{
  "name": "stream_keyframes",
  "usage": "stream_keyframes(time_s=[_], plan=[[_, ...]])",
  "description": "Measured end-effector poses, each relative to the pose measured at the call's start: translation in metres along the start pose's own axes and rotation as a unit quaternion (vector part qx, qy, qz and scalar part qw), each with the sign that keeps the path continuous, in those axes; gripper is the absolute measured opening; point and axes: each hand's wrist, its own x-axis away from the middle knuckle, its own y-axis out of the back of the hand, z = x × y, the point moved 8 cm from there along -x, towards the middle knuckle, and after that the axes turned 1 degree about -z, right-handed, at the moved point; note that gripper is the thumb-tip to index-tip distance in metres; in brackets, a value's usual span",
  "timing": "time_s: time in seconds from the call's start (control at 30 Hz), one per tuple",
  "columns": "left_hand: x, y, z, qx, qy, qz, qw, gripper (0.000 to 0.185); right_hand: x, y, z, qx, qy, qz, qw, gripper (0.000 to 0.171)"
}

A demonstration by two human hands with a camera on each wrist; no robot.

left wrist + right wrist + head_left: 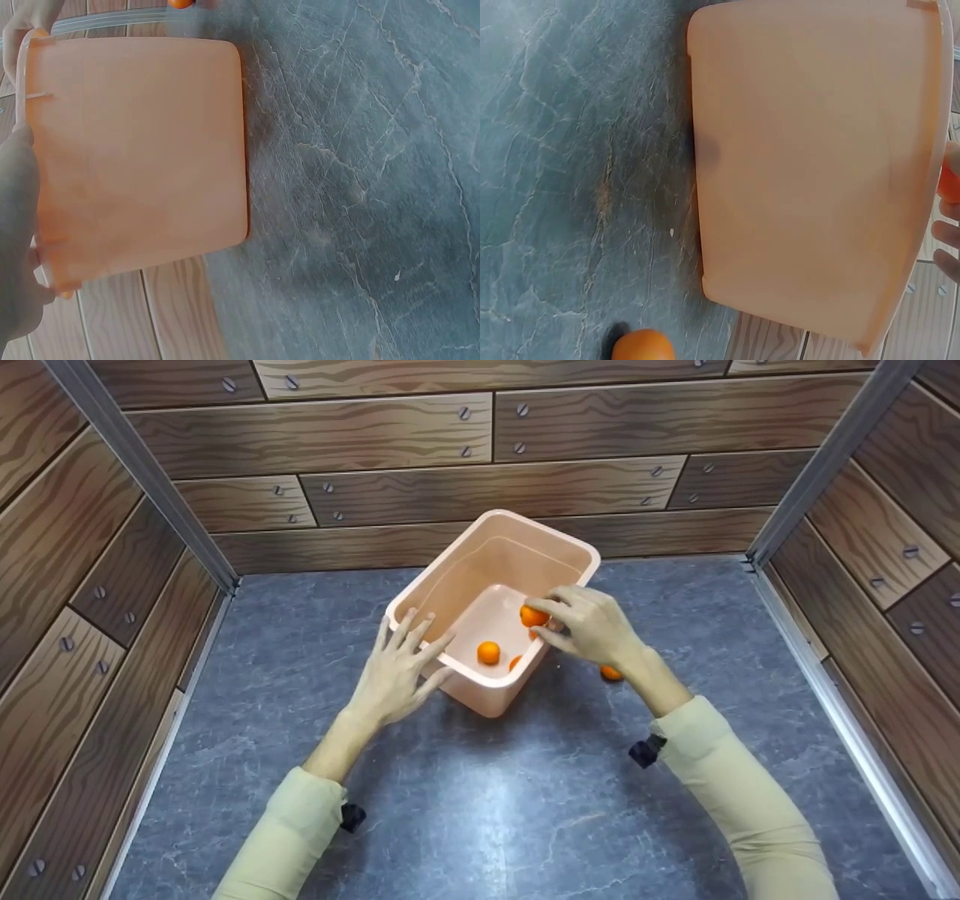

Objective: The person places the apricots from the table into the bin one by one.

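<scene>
A pale pink plastic bin (pixel 491 701) stands open-topped on the floor, turned at an angle. My left hand (pixel 390 679) rests spread fingers on its near-left rim, and in the left wrist view the bin's side wall (pixel 142 157) fills much of the frame. Above the right rim my right hand (pixel 596 622) pinches a small orange (pixel 533 615) between thumb and fingers. That orange (pixel 950 180) also shows past the rim in the right wrist view. Inside the bin lies one orange (pixel 488 652), with others partly hidden by the wall and hand.
Another orange (pixel 611 673) lies on the dark marbled floor (pixel 480 810) right of the bin, partly under my right wrist. Wood-patterned panels (pixel 397 431) enclose the back and both sides, with metal strips (pixel 847 720) along the edges.
</scene>
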Motion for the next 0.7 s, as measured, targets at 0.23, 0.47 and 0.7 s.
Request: stream_keyframes(time_s=[0.23, 0.47, 0.7], plan=[[0.000, 0.001, 0.000, 0.005, -0.004, -0.012, 0.9999, 0.056, -0.013, -0.013, 0.001, 0.005, -0.009, 0.050, 0.999, 0.041], [0.001, 0.002, 0.000, 0.015, 0.001, -0.004, 0.9999, 0.057, -0.024, -0.026, 0.003, -0.011, -0.032, 0.119, 0.992, 0.038], [0.000, -0.001, 0.001, 0.011, 0.004, 0.007, 0.9999, 0.057, -0.028, -0.033, 0.005, -0.015, -0.041, 0.157, 0.987, 0.040]])
